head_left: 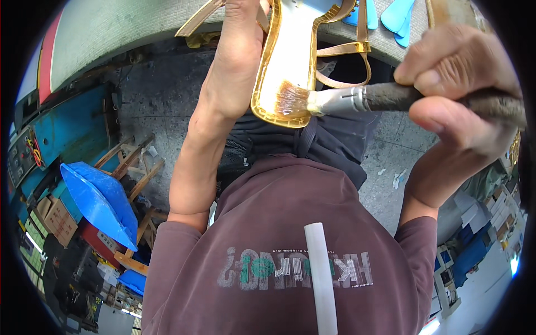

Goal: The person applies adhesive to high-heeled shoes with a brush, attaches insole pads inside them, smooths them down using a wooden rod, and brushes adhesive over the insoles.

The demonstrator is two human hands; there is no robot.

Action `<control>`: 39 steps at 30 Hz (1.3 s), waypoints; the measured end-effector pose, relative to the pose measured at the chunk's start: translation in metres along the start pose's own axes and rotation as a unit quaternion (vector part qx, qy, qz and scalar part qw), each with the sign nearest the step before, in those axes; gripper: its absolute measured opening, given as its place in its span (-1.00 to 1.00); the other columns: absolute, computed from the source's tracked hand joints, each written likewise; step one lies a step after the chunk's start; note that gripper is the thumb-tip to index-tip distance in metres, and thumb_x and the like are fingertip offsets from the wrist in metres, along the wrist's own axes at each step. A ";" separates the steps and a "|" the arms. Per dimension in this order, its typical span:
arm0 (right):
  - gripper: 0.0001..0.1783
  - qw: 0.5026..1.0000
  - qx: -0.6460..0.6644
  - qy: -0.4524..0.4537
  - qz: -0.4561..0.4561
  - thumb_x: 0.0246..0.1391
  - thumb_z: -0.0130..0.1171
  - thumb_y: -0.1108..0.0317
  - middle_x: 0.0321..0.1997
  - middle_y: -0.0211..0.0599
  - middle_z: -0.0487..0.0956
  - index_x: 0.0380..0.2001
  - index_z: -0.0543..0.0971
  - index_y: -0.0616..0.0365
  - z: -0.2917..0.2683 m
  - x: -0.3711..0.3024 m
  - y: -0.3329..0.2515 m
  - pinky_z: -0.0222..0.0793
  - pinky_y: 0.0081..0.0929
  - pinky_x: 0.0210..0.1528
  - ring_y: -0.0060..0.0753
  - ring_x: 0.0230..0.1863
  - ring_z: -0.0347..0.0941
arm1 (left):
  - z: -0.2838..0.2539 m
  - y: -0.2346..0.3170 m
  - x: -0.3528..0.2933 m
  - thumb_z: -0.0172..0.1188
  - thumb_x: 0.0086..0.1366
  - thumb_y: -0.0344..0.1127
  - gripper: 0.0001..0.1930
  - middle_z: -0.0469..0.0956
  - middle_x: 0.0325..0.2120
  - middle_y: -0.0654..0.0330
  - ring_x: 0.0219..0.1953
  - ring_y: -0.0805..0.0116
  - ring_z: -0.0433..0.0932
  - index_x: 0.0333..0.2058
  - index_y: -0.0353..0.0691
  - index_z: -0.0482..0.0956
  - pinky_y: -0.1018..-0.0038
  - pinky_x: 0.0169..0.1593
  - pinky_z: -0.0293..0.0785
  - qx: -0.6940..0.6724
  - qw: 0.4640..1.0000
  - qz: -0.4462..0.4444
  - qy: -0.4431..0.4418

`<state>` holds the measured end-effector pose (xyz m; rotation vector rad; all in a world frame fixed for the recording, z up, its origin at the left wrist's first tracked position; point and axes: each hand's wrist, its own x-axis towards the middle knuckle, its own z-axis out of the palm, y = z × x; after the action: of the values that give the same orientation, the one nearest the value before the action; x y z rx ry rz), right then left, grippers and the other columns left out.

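Left hand (pixel 237 61) clamps the sandal (pixel 290 42) from its left, probably for steadiness; right hand (pixel 463 84) grips the brush (pixel 343 100), bristles (pixel 291 100) against its near end.

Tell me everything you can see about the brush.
The brush has splayed brown bristles, a silvery, metal-looking ferrule with pale yellowish residue near the bristles, and a thick, dark, worn-looking handle. It lies roughly crosswise in view, bristles to the left. Their tips meet the white, gold-edged sole of the sandal near its lower end. The right hand grips the handle, hiding part of it.
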<state>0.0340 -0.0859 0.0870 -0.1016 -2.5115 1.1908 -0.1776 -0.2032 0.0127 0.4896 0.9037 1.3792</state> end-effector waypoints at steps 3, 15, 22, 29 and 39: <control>-0.65 0.997 -0.002 -0.047 0.053 -0.14 0.46 0.24 -0.34 0.01 0.62 -0.42 0.59 0.28 0.007 0.008 0.006 0.43 -0.49 -0.39 -0.28 -0.40 0.55 | -0.003 0.000 0.000 -0.50 0.40 0.42 -0.13 0.56 -0.35 0.23 -0.41 0.55 0.49 0.10 -0.32 0.41 0.62 -0.40 0.39 0.011 1.000 0.015 0.014; -0.56 0.988 -0.013 -0.093 0.125 -0.09 0.43 0.13 -0.35 0.04 0.63 -0.34 0.60 0.32 0.024 0.008 0.008 0.51 -0.43 -0.37 -0.20 -0.39 0.59 | 0.003 -0.005 0.004 -0.56 0.37 0.46 -0.08 0.56 -0.34 0.23 -0.39 0.55 0.51 0.07 -0.32 0.42 0.61 -0.38 0.43 0.100 0.994 0.042 0.006; -0.50 0.985 -0.025 -0.105 0.131 -0.06 0.41 0.07 -0.36 0.06 0.64 -0.29 0.61 0.35 0.028 0.007 0.016 0.56 -0.40 -0.36 -0.15 -0.38 0.61 | 0.001 -0.018 0.003 -0.60 0.35 0.48 -0.05 0.57 -0.34 0.23 -0.37 0.55 0.52 0.06 -0.33 0.43 0.61 -0.36 0.45 0.138 0.988 0.061 0.024; -0.44 0.986 -0.004 0.161 0.049 -0.03 0.39 0.01 -0.36 0.08 0.65 -0.24 0.62 0.37 0.016 -0.050 -0.025 0.60 -0.36 -0.36 -0.10 -0.38 0.63 | -0.015 -0.041 -0.017 -0.55 0.33 0.51 -0.07 0.49 -0.36 0.28 -0.40 0.58 0.49 0.07 -0.31 0.35 0.61 -0.35 0.44 -0.002 0.992 0.097 0.082; -0.73 0.931 -0.239 0.270 0.055 -0.12 0.43 0.51 -0.25 0.11 0.63 -0.36 0.60 0.46 0.119 -0.012 -0.034 0.64 -0.35 -0.29 -0.08 -0.29 0.64 | -0.001 -0.065 -0.021 -0.59 0.24 0.61 0.11 0.32 0.15 0.11 0.17 0.34 0.28 0.32 -0.39 0.07 0.39 0.28 0.14 0.086 0.985 0.117 0.094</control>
<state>0.0069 -0.1980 0.0405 -0.6107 -2.2464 0.4603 -0.1372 -0.2348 -0.0326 0.6201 1.1544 1.5878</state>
